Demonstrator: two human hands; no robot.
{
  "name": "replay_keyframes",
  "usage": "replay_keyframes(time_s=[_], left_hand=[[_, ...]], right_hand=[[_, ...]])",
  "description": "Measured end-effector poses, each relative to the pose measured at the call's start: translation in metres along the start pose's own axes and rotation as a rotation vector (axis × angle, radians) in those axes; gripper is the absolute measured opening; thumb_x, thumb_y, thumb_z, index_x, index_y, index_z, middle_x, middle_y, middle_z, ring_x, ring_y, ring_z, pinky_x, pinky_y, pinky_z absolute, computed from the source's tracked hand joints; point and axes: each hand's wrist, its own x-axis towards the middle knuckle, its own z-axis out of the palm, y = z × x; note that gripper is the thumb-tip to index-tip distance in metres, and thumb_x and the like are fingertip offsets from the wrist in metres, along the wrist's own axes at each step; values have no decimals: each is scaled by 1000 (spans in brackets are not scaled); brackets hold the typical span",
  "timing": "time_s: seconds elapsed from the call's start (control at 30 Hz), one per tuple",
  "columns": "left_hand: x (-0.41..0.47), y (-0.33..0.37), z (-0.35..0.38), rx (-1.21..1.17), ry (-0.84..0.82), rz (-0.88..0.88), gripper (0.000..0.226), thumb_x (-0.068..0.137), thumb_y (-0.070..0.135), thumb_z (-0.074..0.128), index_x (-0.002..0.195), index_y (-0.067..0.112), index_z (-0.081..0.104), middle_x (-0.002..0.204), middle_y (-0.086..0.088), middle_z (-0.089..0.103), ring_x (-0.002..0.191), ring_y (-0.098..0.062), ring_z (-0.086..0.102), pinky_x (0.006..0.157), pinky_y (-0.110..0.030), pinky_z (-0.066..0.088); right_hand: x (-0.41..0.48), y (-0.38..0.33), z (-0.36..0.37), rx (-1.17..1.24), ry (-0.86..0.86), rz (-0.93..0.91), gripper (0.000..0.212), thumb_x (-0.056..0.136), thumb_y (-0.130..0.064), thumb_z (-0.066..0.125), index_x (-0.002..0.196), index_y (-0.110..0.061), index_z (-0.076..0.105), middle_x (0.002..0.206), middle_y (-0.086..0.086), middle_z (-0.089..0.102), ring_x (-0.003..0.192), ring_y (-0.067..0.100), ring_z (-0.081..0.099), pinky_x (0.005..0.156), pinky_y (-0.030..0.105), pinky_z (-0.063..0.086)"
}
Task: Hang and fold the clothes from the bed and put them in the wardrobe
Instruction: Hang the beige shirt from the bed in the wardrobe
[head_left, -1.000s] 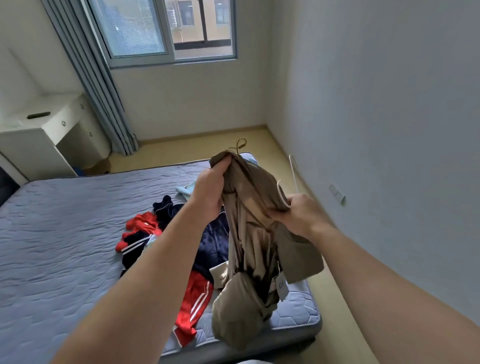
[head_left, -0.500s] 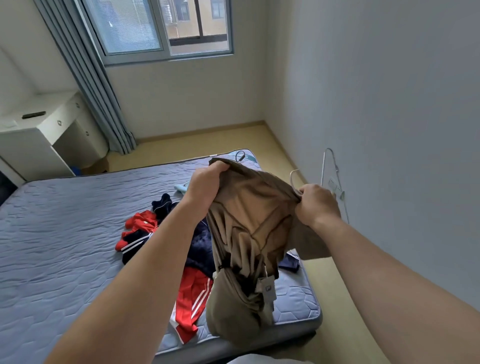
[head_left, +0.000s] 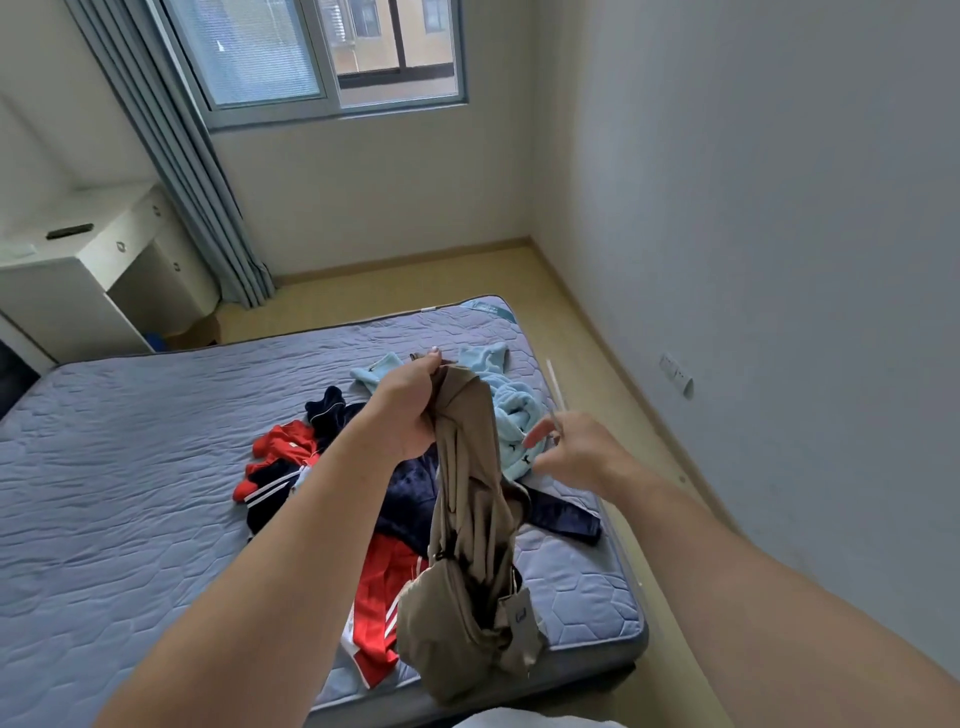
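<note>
Left hand (head_left: 410, 410) gripping hanging tan garment (head_left: 467, 493) above bed (head_left: 130, 467); right hand (head_left: 576, 457) pinching thin white hanger (head_left: 553, 382)

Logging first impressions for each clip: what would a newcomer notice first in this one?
The tan garment, gripped at its top by the left hand, hangs bunched in mid-frame over the near corner of the bed. Just right of it, the right hand pinches a thin white hanger. Behind them, a pile of red, navy and light-blue clothes lies on the bed.
</note>
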Motion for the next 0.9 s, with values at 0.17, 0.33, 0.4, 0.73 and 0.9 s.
replay_keyframes(time_s=[0.17, 0.33, 0.4, 0.73, 0.9], left_hand=[[-12, 13, 10, -124, -218, 34, 31, 105, 32, 50, 94, 9, 67, 85, -13, 73, 71, -25, 72, 67, -35, 61], [-25, 27, 4, -229, -482, 100, 14, 83, 4, 60, 94, 4, 67, 83, -14, 73, 72, -26, 72, 64, -33, 60], [-22, 25, -5, -230, -490, 130, 35, 70, -13, 54, 100, 2, 60, 89, -17, 70, 77, -31, 72, 63, -35, 61], [36, -34, -35, 364, 107, 171, 12, 83, -3, 75, 92, 5, 73, 87, -13, 77, 85, -33, 75, 69, -40, 63], [40, -60, -32, 469, 120, 80, 43, 94, 54, 62, 101, 12, 69, 100, -12, 76, 92, -32, 73, 79, -48, 61]], right_hand=[[2, 1, 29, -111, -83, 0, 40, 70, -53, 80, 103, -33, 68, 103, -10, 67, 102, 15, 60, 92, 34, 48], [5, -5, 30, -178, 63, -6, 14, 90, -18, 53, 89, -22, 66, 100, 10, 70, 101, 36, 62, 81, 34, 47], [9, -9, 23, -130, 121, -27, 16, 90, -11, 47, 80, -19, 56, 92, 12, 66, 94, 37, 61, 72, 34, 44], [27, -45, -25, 159, 501, -144, 33, 93, -45, 50, 64, -30, 50, 59, -5, 50, 69, 33, 47, 59, 35, 32], [29, -44, -41, 51, 560, -128, 39, 92, -48, 53, 63, -23, 47, 64, -9, 52, 75, 31, 50, 67, 33, 39]])
